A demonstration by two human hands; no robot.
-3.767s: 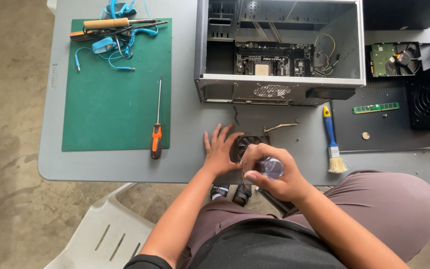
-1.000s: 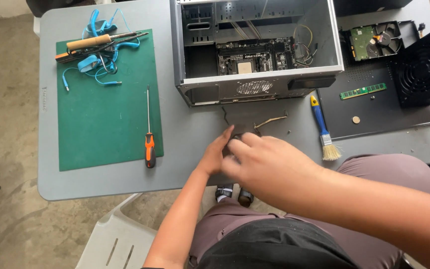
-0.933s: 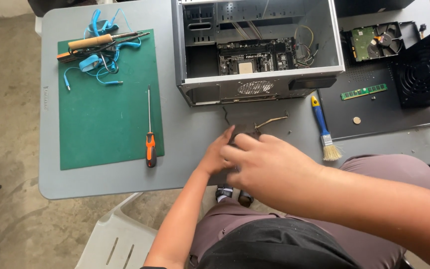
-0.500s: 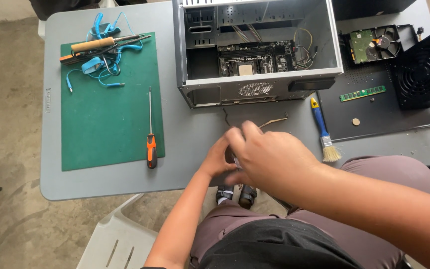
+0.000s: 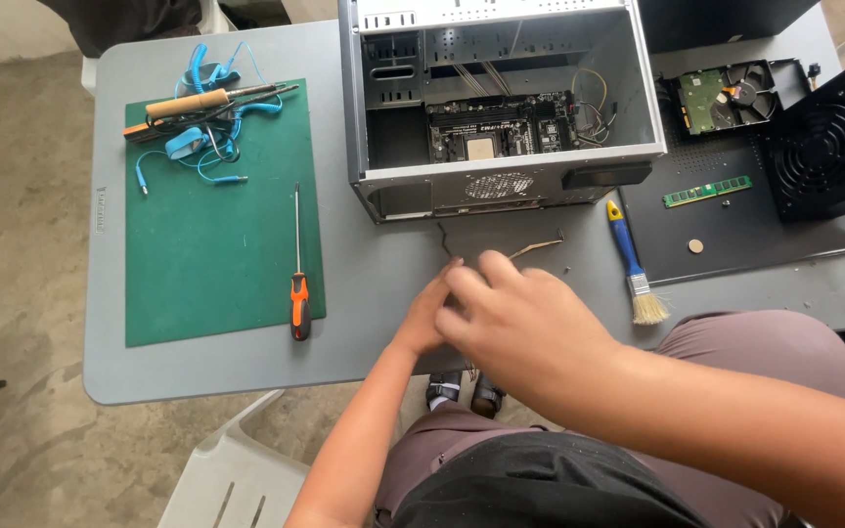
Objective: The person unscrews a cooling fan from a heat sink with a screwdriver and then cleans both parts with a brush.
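Note:
My left hand (image 5: pixel 429 315) and my right hand (image 5: pixel 530 328) meet on the grey table (image 5: pixel 374 293), just in front of the open computer case (image 5: pixel 501 186). The right hand lies over the left hand's fingers and hides whatever is under them. A thin wire and a pale cable end (image 5: pixel 538 247) stick out from beneath the hands towards the case. A motherboard (image 5: pixel 501 127) sits inside the case.
To the left, an orange-handled screwdriver (image 5: pixel 298 284) lies on a green mat (image 5: pixel 217 264) with blue cables and a wooden-handled tool (image 5: pixel 188 103). A blue brush (image 5: pixel 633 269), memory stick (image 5: pixel 706 191), hard drive (image 5: pixel 721 98) and black fan panel (image 5: pixel 823 147) lie to the right.
My right hand has come forward over the left and now covers the dark round part that showed earlier. The left hand has stayed in place.

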